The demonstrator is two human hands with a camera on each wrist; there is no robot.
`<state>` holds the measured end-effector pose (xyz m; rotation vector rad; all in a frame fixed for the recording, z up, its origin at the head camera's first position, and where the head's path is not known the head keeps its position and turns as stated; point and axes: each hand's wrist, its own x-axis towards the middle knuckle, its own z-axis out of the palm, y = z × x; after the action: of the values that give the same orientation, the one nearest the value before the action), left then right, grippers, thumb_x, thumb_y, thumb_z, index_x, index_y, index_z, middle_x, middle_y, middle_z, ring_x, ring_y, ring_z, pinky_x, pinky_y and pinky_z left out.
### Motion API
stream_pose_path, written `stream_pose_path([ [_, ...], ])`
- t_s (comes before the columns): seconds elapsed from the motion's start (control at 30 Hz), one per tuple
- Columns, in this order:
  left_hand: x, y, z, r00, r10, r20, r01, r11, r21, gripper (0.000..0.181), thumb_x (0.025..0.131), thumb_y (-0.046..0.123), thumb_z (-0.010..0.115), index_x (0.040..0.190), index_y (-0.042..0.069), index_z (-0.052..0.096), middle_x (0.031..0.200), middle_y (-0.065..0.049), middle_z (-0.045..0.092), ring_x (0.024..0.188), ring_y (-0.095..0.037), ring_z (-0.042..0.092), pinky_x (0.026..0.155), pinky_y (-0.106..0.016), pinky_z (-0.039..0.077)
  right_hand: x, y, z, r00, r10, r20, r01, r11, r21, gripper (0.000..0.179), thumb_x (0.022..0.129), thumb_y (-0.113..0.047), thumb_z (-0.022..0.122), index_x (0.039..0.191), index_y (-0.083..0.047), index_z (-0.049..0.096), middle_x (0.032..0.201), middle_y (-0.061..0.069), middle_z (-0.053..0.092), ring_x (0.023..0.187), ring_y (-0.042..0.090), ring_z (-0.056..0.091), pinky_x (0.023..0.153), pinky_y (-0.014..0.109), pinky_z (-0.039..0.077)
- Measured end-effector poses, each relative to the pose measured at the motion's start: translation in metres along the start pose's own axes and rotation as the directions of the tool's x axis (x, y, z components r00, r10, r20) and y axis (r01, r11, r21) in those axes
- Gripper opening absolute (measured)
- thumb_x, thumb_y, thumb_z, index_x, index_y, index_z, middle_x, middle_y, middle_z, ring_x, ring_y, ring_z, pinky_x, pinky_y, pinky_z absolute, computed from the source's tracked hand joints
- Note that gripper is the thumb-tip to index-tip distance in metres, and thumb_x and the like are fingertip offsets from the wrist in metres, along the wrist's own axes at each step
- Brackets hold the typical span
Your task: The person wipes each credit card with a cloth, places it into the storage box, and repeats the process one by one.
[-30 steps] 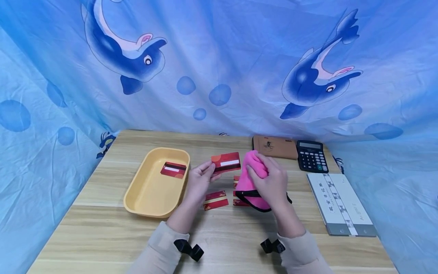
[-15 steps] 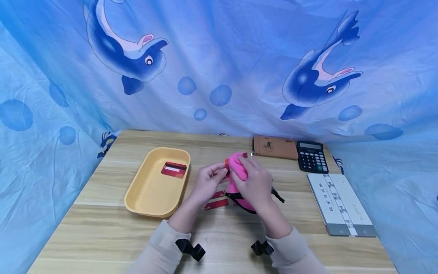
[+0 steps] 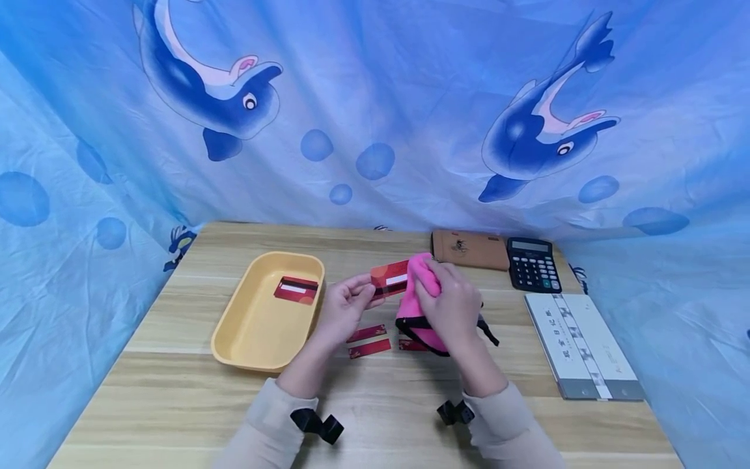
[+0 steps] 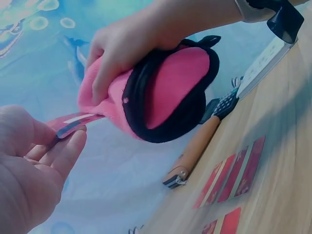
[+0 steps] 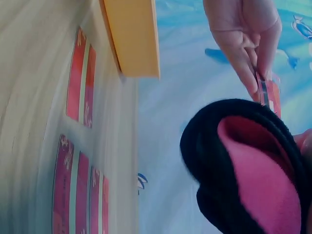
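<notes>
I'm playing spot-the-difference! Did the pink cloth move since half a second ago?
Yes. In the head view the pink cloth has moved right, its top now showing closer to the brown wallet.

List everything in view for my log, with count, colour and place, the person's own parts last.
Tray: 1, yellow, left on table
Card in tray: 1, red, tray's far right side
Held card: 1, red and orange, raised off table
Cloth: 1, pink, black edging, raised, touching held card
Cards on table: 3, red, pale stripe, near centre
Wallet: 1, brown, far right
Calculator: 1, black, beside wallet
Notebook: 1, white and grey, right
Table: 1, wood-toned
Backdrop: blue, dolphin print, behind table
Wrist devices: 2, black
Sleeves: 2, beige
Left hand: 1, pinching held card
Right hand: 1, gripping cloth
</notes>
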<state>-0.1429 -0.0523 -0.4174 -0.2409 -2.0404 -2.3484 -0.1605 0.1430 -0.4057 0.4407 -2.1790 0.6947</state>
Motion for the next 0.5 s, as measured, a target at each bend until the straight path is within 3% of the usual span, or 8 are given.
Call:
stream_pose_path([
  [0.1, 0.001, 0.0, 0.0, 1.0, 0.024, 0.01, -0.024, 1.0, 0.015, 0.032, 0.103, -0.002, 0.054, 0.132, -0.015, 0.056, 0.121, -0.031, 0.066, 0.104, -0.043, 0.069, 0.089, -0.04, 0.058, 0.0, -0.005, 0.001, 0.999, -0.038, 0.006, 0.038, 0.999, -0.018, 0.036, 0.08, -0.019, 0.083, 0.112, -0.004, 0.076, 0.094, 0.013, 0.074, 0.065, 0.03, 0.068, 0.049, 0.041, 0.053],
  [0.2, 0.003, -0.002, 0.004, 0.998, 0.054, 0.04, -0.055, 0.998, 0.027, 0.03, 0.103, -0.003, 0.052, 0.13, -0.014, 0.058, 0.12, -0.028, 0.067, 0.103, -0.03, 0.072, 0.089, -0.037, 0.059, -0.002, -0.018, 0.004, 0.992, -0.12, 0.028, 0.119, 0.992, 0.029, 0.034, 0.08, -0.018, 0.081, 0.11, -0.003, 0.076, 0.094, 0.014, 0.074, 0.069, 0.029, 0.07, 0.052, 0.04, 0.057],
  [0.3, 0.004, -0.004, 0.007, 0.998, 0.057, 0.026, -0.059, 0.996, 0.072, 0.031, 0.101, -0.006, 0.05, 0.13, -0.008, 0.062, 0.103, -0.023, 0.073, 0.073, -0.012, 0.07, 0.067, -0.023, 0.061, -0.005, -0.031, 0.007, 0.984, -0.172, 0.052, 0.165, 0.979, 0.118, 0.032, 0.082, -0.019, 0.081, 0.109, -0.003, 0.077, 0.094, 0.012, 0.074, 0.071, 0.026, 0.072, 0.053, 0.037, 0.058],
  [0.4, 0.002, -0.004, 0.007, 0.998, 0.058, -0.01, -0.056, 0.99, 0.133, 0.035, 0.098, -0.008, 0.05, 0.129, -0.003, 0.065, 0.088, -0.016, 0.071, 0.051, -0.005, 0.049, 0.044, -0.017, 0.044, -0.007, -0.037, 0.009, 0.983, -0.169, 0.068, 0.155, 0.972, 0.176, 0.031, 0.082, -0.019, 0.082, 0.109, -0.005, 0.078, 0.095, 0.01, 0.074, 0.074, 0.024, 0.073, 0.055, 0.035, 0.059],
  [0.43, 0.001, -0.004, 0.007, 0.998, 0.062, -0.018, -0.059, 0.987, 0.146, 0.034, 0.098, -0.008, 0.05, 0.128, -0.003, 0.066, 0.087, -0.016, 0.071, 0.051, -0.006, 0.048, 0.043, -0.017, 0.042, -0.008, -0.037, 0.01, 0.985, -0.158, 0.067, 0.144, 0.973, 0.178, 0.031, 0.082, -0.019, 0.082, 0.109, -0.006, 0.078, 0.095, 0.009, 0.074, 0.074, 0.024, 0.072, 0.055, 0.034, 0.058],
  [0.5, 0.0, -0.004, 0.006, 0.997, 0.081, -0.017, -0.078, 0.984, 0.16, 0.031, 0.1, -0.006, 0.051, 0.127, -0.006, 0.065, 0.094, -0.019, 0.072, 0.06, -0.009, 0.06, 0.052, -0.018, 0.053, -0.007, -0.034, 0.01, 0.99, -0.132, 0.058, 0.121, 0.979, 0.164, 0.03, 0.081, -0.019, 0.083, 0.109, -0.007, 0.078, 0.094, 0.008, 0.074, 0.074, 0.023, 0.072, 0.055, 0.035, 0.058],
])
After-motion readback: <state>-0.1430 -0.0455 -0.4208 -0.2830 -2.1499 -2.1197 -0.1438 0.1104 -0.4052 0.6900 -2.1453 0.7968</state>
